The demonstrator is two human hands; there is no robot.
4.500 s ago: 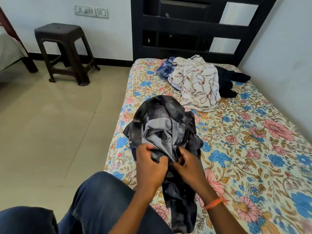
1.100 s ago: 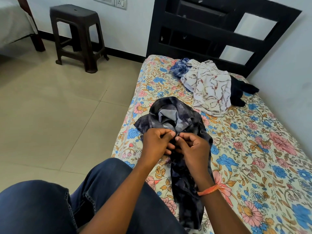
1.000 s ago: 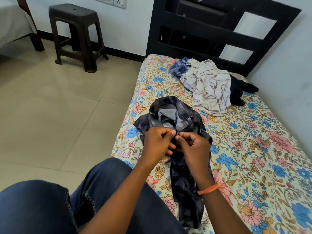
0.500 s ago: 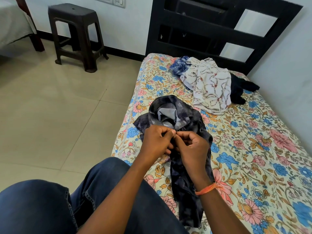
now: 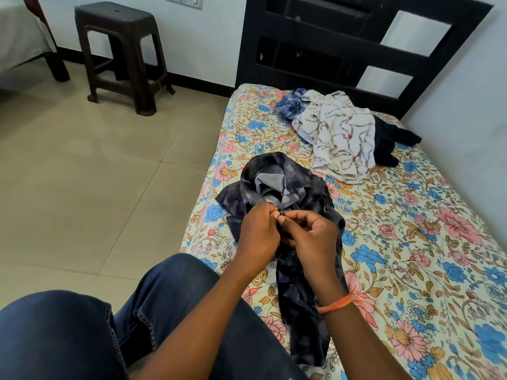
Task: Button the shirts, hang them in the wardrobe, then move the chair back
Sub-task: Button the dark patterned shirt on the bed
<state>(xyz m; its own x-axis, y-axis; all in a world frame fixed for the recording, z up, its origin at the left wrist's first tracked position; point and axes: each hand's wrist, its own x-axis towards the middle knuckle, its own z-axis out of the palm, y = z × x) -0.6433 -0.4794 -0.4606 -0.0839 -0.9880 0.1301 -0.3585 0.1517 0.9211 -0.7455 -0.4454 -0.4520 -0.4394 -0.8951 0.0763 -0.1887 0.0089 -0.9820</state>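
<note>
A dark blue-grey mottled shirt (image 5: 307,198) lies lengthwise on the floral bed sheet (image 5: 411,242), collar towards the headboard. My left hand (image 5: 258,234) and my right hand (image 5: 312,237) meet just below the collar, each pinching an edge of the shirt's front placket between thumb and fingers. The button under my fingertips is hidden. One lower button shows beneath my right hand. Further up the bed lie a white shirt with brown lines (image 5: 343,138), a blue checked shirt (image 5: 288,105) and a black garment (image 5: 392,138).
A dark plastic stool (image 5: 120,53) stands on the tiled floor by the wall at upper left. The black headboard (image 5: 356,48) closes the bed's far end, with a wall along the right side. My knees in blue jeans (image 5: 82,333) fill the lower left.
Both hands moved from the shirt's lower bunched part up to just under the collar. Over the last second they stay pinched together there, with only small finger shifts.
</note>
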